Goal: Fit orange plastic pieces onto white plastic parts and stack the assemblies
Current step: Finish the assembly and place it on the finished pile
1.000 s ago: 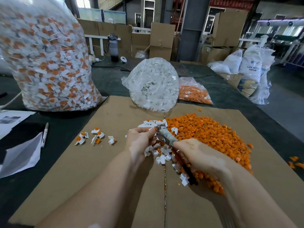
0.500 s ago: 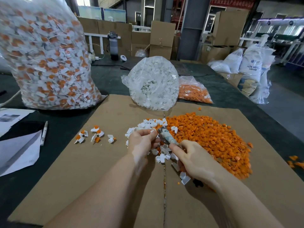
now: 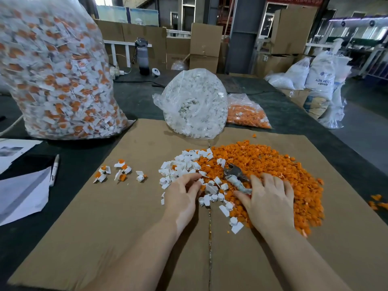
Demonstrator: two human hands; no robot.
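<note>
Left hand (image 3: pixel 181 198) fingers white parts (image 3: pixel 184 164); right hand (image 3: pixel 270 198) spread over orange pieces (image 3: pixel 273 162), pliers (image 3: pixel 236 177) loose; piles could mix.

Two bare forearms, left hand (image 3: pixel 182 198) and right hand (image 3: pixel 270 198), no sleeves, unadorned.

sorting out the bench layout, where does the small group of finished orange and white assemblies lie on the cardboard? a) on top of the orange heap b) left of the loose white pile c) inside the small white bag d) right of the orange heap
b: the finished assemblies lie on the bare cardboard, apart from and left of the loose white pile.
</note>
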